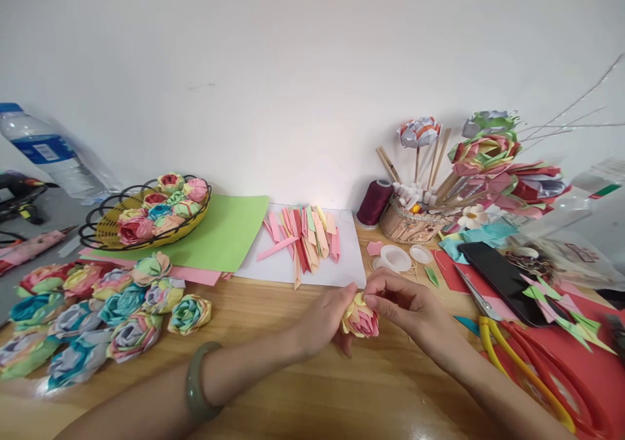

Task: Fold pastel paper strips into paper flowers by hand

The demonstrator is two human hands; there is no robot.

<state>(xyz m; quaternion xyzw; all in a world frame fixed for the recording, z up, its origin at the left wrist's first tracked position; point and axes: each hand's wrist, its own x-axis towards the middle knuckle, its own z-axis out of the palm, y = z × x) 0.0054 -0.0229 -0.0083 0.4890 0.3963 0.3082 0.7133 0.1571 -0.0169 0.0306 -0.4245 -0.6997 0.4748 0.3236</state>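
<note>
Between my two hands, above the wooden table, is a pink and yellow paper flower [360, 317]. My left hand [326, 319] is wrapped round its left side, thumb on top and fingers underneath. The fingertips of my right hand [398, 297] pinch a petal at the flower's upper right edge. A green bangle [201, 380] circles my left wrist. Just beyond my hands, folded paper strips [305, 238] in pink, red, peach and green lie in a pile on a white sheet [349, 258].
At left, several finished paper flowers [131, 303] lie before a yellow basket [102, 225] of more flowers. Right of my hands are scissors [476, 290], a black phone [505, 284] and large red and yellow handles [527, 368]. A dark thread spool [375, 202] stands near the wall.
</note>
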